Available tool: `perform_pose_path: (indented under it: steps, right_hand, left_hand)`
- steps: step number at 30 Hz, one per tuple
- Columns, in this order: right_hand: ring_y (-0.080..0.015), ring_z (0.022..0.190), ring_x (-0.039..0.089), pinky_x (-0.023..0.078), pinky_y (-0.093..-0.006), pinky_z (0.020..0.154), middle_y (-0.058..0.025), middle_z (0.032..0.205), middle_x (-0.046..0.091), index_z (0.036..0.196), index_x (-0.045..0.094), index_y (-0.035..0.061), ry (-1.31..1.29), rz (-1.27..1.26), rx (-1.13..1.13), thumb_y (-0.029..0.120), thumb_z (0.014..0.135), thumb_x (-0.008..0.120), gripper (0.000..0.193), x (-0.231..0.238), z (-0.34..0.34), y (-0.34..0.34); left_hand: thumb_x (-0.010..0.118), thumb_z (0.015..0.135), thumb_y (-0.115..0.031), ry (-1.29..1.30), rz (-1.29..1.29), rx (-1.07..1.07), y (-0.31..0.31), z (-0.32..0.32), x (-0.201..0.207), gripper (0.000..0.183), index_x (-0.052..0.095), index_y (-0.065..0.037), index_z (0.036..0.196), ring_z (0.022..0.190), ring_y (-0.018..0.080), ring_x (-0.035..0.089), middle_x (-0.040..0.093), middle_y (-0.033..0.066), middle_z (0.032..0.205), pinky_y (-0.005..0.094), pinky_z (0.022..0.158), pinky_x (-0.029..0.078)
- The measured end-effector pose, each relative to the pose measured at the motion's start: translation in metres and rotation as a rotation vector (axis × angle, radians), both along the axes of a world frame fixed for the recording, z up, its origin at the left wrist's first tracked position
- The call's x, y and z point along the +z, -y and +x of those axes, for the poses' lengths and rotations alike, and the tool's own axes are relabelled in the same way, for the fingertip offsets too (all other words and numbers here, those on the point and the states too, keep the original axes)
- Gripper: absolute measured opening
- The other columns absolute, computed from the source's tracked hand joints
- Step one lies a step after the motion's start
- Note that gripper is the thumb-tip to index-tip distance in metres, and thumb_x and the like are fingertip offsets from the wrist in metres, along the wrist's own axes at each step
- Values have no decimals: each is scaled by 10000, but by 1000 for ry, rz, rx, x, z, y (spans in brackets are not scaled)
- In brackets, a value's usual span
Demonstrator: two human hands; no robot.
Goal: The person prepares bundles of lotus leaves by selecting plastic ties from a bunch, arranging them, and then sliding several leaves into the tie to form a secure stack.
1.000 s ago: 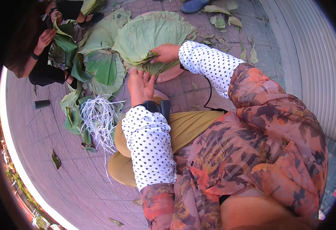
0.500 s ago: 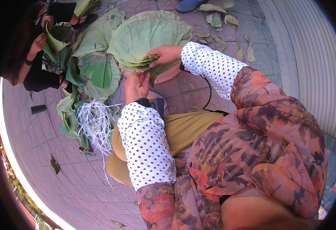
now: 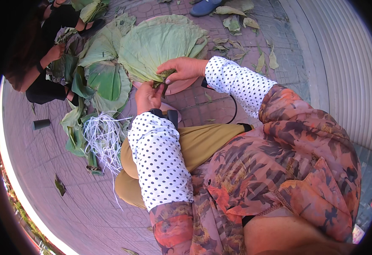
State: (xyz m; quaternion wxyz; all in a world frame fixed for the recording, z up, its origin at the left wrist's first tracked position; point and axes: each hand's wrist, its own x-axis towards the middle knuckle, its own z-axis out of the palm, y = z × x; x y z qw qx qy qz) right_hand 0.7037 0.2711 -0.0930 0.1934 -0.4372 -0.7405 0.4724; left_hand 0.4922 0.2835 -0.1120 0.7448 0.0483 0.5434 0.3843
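A stack of large, pale green dried leaves (image 3: 162, 42), fanned out and wrinkled, lies over a round pink basin (image 3: 181, 86). My right hand (image 3: 181, 68) is wrapped over the gathered near end of the stack, thumb toward me. Just left of it, my left hand (image 3: 149, 97) pinches the same bunched leaf ends, fingertips almost meeting those of the right. The part of the ends inside my fingers is hidden.
More leaves (image 3: 106, 80) spread left of the basin, with a tangle of white strips (image 3: 105, 138) nearer me. At upper left another person's hand (image 3: 56, 52) is among leaves. A dark cylinder (image 3: 41, 124), a blue shoe (image 3: 203, 7) and leaf scraps (image 3: 232, 23) are on the paving.
My right hand has shifted slightly down and closed further over the leaf ends. The leaf stack now looks more drawn together at its near end. The other person's hands have moved lower.
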Motion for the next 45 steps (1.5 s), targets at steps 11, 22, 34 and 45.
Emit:
perform_pose_path:
  steps: [11,22,34,45]
  right_hand:
    - [-138,1165,576,423,-303,1046,-50,1243,663,1353,622,118,-202,-254,-102,234,978,629,393,11,7,-5]
    - [-230,1125,624,471,-337,982,-148,1192,670,1333,584,62,-92,2,-244,279,994,595,403,-3,-3,8]
    - [-377,918,681,530,-411,800,-209,987,694,1177,626,25,-71,323,-534,336,935,655,395,-8,-2,-1]
    - [-343,1136,582,470,-431,978,-164,1200,651,1292,596,63,217,317,-198,228,913,650,417,5,-27,7]
  left_hand:
    - [560,916,8,-22,49,-71,5,0,8,218,601,34,1128,985,267,642,634,133,1105,355,823,584]
    - [533,919,60,16,19,-56,2,2,3,196,625,34,1090,982,222,637,643,128,1107,353,842,579]
    - [574,923,-29,26,93,-108,4,9,11,204,611,-13,1122,1014,251,628,644,105,1107,374,807,568]
    - [503,901,25,150,160,-123,3,2,6,304,561,2,1199,1058,288,623,591,142,1191,423,883,583]
